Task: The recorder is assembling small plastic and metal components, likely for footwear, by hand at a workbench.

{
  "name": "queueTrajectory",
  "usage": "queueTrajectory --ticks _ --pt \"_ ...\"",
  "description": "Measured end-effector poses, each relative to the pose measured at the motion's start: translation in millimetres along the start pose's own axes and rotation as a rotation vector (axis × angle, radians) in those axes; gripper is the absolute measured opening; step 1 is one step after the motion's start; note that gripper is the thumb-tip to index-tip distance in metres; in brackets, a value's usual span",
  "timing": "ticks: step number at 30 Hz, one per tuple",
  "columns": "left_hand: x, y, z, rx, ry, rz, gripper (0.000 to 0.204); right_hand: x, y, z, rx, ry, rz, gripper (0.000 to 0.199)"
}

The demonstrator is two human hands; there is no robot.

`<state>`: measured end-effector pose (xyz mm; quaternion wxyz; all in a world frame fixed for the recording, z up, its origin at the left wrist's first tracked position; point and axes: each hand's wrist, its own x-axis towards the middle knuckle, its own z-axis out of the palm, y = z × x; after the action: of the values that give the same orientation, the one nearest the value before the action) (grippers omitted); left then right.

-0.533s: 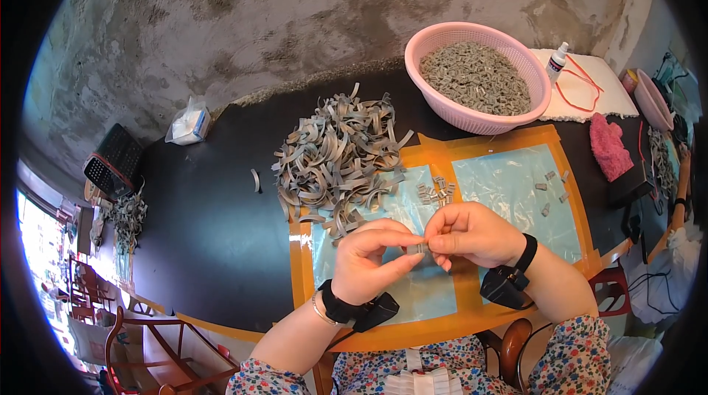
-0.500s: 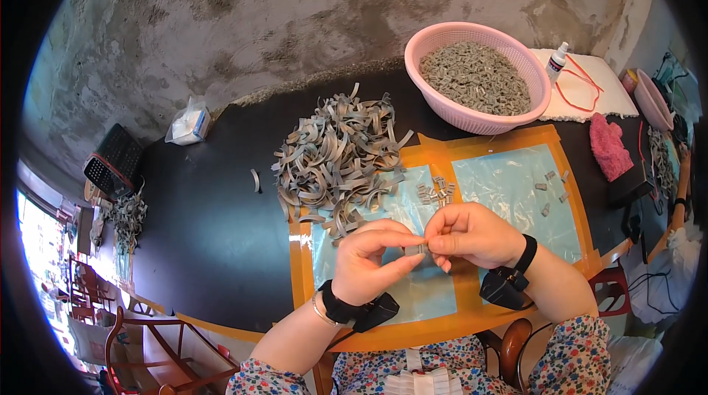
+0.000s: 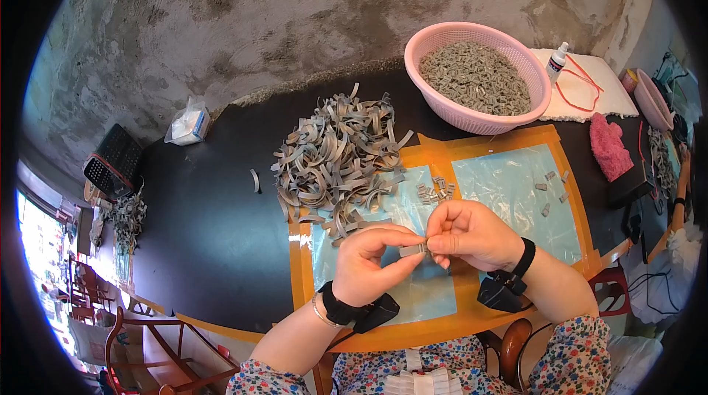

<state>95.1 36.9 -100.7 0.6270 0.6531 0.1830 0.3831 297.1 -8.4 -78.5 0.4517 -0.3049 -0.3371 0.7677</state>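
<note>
Over the taped plastic sheet, both my hands meet at one short grey strip. Thumb and fingers of my left hand pinch it from the left. My right hand is closed at its right end, the fingertips nearly touching those of the left; what sits between them there is partly hidden. Just beyond my hands lies a heap of curved grey strips. Small grey pieces are clustered beyond my right hand, and several more are scattered on the right-hand film.
A pink basket full of small grey pieces stands at the back right. Beside it, a white bottle rests on a white board. Further right is a pink cloth. At back left are a plastic-wrapped packet and a black basket.
More of the grey strip now shows between my fingertips, and it sticks out further to the left. My hands have barely shifted.
</note>
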Motion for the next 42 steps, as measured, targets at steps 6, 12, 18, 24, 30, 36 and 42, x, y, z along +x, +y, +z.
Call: queueTrajectory --ticks 6,12,18,24,30,36,42 --pt "0 2 4 -0.076 0.059 -0.071 0.025 -2 0 0 0.062 -0.047 -0.055 0.022" --pt "1 -3 5 -0.299 0.086 -0.018 0.024 -5 0 4 0.067 -0.079 -0.114 0.03" --pt "-1 -2 8 -0.379 0.048 -0.125 0.024 0 12 -7 0.069 -0.149 -0.188 0.018" --pt "-2 1 12 -0.436 0.052 -0.136 0.022 1 10 -4 0.06 -0.174 -0.22 0.014" --pt "-3 0 12 -0.363 0.04 -0.105 0.021 -1 5 -7 0.106 -0.123 -0.029 0.014" --pt "-6 -4 9 -0.305 0.035 -0.09 0.021 -1 4 -2 0.086 -0.054 0.039 0.01" --pt "-7 -4 9 -0.213 0.029 -0.117 0.022 -1 6 0 0.031 -0.015 0.034 0.01"
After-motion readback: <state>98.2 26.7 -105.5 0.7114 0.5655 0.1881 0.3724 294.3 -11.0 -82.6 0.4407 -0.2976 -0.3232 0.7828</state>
